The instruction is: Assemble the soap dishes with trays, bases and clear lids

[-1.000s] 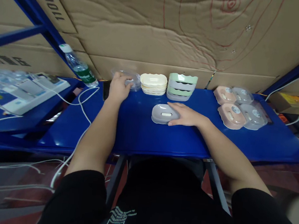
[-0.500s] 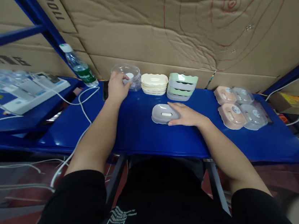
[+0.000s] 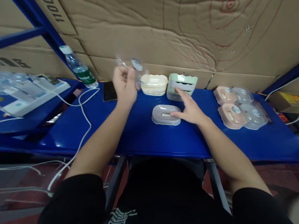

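My left hand [image 3: 125, 85] pinches a clear plastic lid [image 3: 136, 64] with a round label, lifted at the back left and blurred by motion. On the blue table, a grey scalloped dish [image 3: 162, 119] with a small pale bar in it lies in front of me. My right hand [image 3: 190, 108] hovers at its right side, fingers spread, the thumb near the pale bar. Behind the dish are a stack of cream dishes [image 3: 154, 84] and a stack of green and grey dishes [image 3: 182, 87].
Pink and grey lidded dishes [image 3: 232, 116] sit at the right. A phone [image 3: 109, 92], a water bottle [image 3: 84, 74] and a white cable [image 3: 87, 115] lie left. A cardboard wall [image 3: 122, 21] stands behind the blue table [image 3: 140, 140].
My left hand has raised the clear lid and moved slightly right, uncovering more of the phone. My right hand has let go of the grey dish and its fingers have lifted and spread.
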`<control>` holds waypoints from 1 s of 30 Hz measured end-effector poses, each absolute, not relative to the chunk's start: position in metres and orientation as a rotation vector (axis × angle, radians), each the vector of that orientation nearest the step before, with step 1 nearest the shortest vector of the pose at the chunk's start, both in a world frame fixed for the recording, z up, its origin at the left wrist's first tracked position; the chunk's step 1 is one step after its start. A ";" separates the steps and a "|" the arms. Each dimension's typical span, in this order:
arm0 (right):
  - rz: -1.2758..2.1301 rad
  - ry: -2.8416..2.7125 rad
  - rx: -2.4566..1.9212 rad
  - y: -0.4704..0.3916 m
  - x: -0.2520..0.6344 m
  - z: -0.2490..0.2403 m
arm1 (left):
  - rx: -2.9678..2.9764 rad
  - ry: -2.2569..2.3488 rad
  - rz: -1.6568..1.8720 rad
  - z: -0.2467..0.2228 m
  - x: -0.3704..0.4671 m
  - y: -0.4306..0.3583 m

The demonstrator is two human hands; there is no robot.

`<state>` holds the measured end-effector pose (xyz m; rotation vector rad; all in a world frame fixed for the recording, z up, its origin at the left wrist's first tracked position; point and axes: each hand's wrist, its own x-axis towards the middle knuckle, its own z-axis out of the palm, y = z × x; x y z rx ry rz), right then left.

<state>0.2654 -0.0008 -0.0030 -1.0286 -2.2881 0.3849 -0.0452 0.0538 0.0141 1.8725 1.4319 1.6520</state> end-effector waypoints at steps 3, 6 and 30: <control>0.289 -2.189 -1.049 -0.005 0.265 0.002 | 1.796 1.132 1.567 0.007 -0.008 0.030; 0.252 -2.161 -1.058 -0.007 0.266 0.004 | 1.842 0.891 1.331 0.000 0.013 0.006; 0.542 -2.491 -0.856 0.008 0.282 -0.012 | 2.271 0.974 0.223 0.008 -0.041 0.036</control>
